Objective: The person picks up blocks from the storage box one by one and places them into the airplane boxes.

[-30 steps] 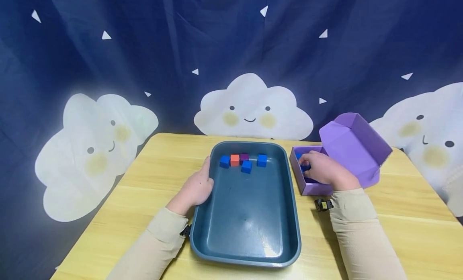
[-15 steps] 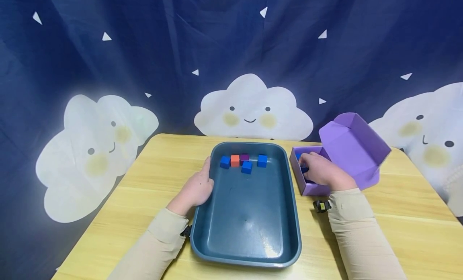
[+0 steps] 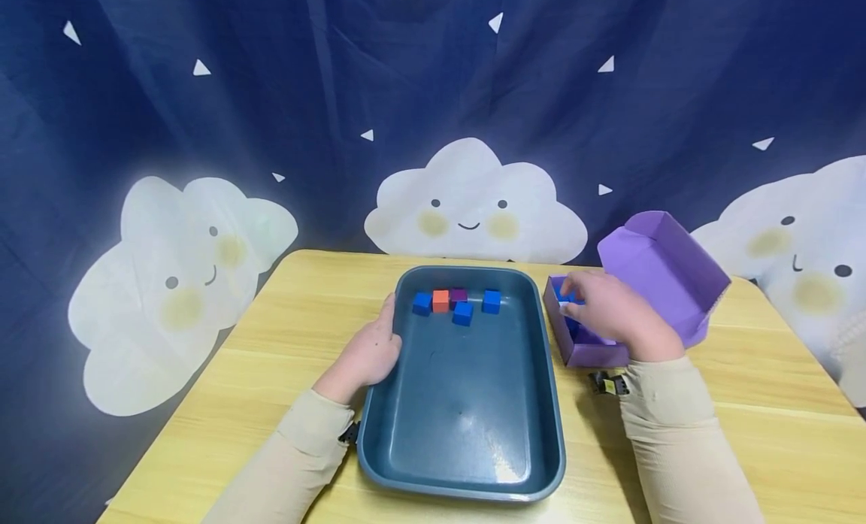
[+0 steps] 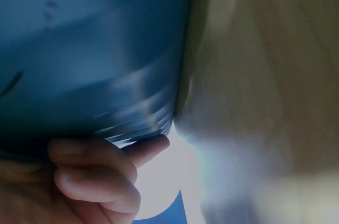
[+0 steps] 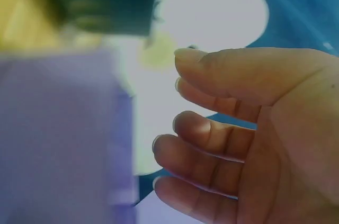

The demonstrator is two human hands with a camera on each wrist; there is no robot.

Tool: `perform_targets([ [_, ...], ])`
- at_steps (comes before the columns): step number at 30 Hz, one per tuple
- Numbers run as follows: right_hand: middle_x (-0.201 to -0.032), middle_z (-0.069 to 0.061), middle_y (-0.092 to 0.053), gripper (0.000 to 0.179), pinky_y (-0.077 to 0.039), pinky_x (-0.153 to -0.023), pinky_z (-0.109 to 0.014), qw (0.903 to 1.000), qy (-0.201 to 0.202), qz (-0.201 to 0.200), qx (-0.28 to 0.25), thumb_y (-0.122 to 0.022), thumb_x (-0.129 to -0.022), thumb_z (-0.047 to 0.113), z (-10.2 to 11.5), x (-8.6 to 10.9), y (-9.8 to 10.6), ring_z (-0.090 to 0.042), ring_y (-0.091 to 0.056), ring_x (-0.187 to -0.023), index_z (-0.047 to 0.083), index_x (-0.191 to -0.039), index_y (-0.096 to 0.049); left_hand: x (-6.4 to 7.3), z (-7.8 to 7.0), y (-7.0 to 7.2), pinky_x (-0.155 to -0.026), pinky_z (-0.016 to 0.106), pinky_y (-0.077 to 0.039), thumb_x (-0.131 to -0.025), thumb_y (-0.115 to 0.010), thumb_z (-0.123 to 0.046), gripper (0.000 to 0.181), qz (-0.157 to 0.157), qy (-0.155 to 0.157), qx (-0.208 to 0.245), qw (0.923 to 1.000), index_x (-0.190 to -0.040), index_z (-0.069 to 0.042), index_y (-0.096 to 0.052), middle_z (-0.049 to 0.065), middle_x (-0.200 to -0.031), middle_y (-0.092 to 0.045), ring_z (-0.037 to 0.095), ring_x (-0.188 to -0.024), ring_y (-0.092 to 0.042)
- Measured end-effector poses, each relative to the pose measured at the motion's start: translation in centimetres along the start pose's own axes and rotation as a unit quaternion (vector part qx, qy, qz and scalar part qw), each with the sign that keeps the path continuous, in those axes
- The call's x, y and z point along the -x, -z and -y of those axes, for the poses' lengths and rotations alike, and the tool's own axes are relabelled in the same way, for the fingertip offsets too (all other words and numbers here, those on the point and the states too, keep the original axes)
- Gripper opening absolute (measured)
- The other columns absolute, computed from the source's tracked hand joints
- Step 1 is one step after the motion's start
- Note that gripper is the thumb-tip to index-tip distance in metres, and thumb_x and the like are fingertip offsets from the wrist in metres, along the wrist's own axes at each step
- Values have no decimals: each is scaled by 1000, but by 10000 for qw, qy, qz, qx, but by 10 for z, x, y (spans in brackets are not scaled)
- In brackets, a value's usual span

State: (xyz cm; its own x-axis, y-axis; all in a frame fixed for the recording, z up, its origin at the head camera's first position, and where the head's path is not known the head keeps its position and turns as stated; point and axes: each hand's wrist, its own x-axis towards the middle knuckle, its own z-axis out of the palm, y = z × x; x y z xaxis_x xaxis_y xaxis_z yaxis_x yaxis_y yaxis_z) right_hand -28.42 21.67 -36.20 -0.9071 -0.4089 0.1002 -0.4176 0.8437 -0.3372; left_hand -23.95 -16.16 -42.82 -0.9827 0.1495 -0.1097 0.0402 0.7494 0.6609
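Note:
My left hand (image 3: 368, 351) holds the left rim of the dark teal tray (image 3: 467, 404), index finger stretched along the edge. In the left wrist view other fingers (image 4: 98, 184) curl by the tray's outer wall. Toward the far end of the tray lie an orange cube (image 3: 440, 301), a purple cube (image 3: 458, 295) and several blue cubes (image 3: 463, 314). My right hand (image 3: 612, 306) is over the purple box (image 3: 595, 355), which has blue cubes (image 3: 571, 326) inside. Its fingers are loosely bent and hold nothing in the right wrist view. The hand hides part of the box's contents.
The box's purple lid (image 3: 659, 283) stands raised at the right. Both box and tray rest on a light wooden table (image 3: 271, 389). A dark blue curtain (image 3: 419, 65) with white clouds hangs behind the table.
My right hand has lifted a little within the box area and its fingers have spread, showing more blue cubes. The left hand, the tray and its cubes stay where they were.

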Motion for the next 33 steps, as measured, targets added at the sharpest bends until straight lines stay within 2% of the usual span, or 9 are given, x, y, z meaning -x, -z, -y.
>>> perform_targets([
  [7, -90, -2, -61, 18, -47, -75, -42, 9991, 360, -191, -147, -68, -95, 24, 49, -8, 14, -21, -57, -82, 10, -107, -67, -1, -1, -2, -52, 36, -51, -104, -39, -14, 73, 39, 35, 56, 10000, -164, -17, 2, 9, -64, -50, 23, -52, -60],
  [11, -95, -4, -63, 23, -49, -80, -45, 9977, 597, -187, -255, -69, -96, 25, 77, -19, 17, -23, -58, -87, 8, -112, -67, -1, -2, -2, -51, 36, -50, -104, -40, -13, 73, 27, 27, 88, 10000, -164, -16, 2, 9, -64, -51, 24, -51, -58],
  [15, -99, -4, -64, 25, -50, -86, -45, 9966, 816, -86, -23, -70, -96, 27, 101, -35, 12, -24, -59, -92, 9, -114, -67, -1, -3, -2, -51, 36, -51, -104, -40, -13, 73, 12, 23, 100, 9999, -164, -16, 1, 9, -64, -51, 24, -52, -59],
  [18, -101, -3, -64, 26, -51, -86, -43, 9945, 965, 101, 396, -70, -95, 29, 116, -49, 1, -22, -60, -92, 10, -113, -68, 0, -3, -1, -52, 36, -51, -104, -40, -13, 73, 15, 34, 85, 10000, -164, -16, 1, 9, -64, -51, 24, -52, -59],
  [23, -86, 0, -59, 11, -52, -71, -37, 9846, 1169, 107, 1295, -71, -93, 24, 126, -74, -32, -20, -57, -77, 13, -95, -69, -1, -3, -2, -51, 36, -50, -104, -40, -11, 73, 4, 2, 57, 10000, -164, -15, 1, 9, -63, -51, 24, -50, -58],
  [25, -83, -2, -58, 10, -51, -67, -37, 9801, 1159, 102, 1607, -71, -92, 22, 127, -82, -48, -20, -55, -75, 13, -93, -68, -1, -3, -2, -51, 36, -50, -104, -40, -11, 73, 15, 2, 51, 10000, -164, -15, 1, 9, -63, -51, 24, -50, -58],
  [28, -91, -5, -59, 18, -54, -69, -38, 9778, 978, 231, 1839, -69, -92, 24, 127, -90, -68, -22, -56, -80, 11, -105, -69, -2, -3, -2, -51, 36, -50, -104, -40, -12, 73, 41, 15, 44, 10000, -164, -16, 1, 9, -64, -51, 24, -51, -59],
  [33, -102, -8, -60, 33, -56, -72, -41, 9830, 584, 344, 1708, -69, -91, 29, 123, -97, -85, -25, -56, -84, 10, -118, -68, -4, -3, -1, -50, 36, -50, -104, -40, -12, 74, 55, -3, 0, 10000, -164, -15, 2, 9, -64, -52, 23, -51, -59],
])
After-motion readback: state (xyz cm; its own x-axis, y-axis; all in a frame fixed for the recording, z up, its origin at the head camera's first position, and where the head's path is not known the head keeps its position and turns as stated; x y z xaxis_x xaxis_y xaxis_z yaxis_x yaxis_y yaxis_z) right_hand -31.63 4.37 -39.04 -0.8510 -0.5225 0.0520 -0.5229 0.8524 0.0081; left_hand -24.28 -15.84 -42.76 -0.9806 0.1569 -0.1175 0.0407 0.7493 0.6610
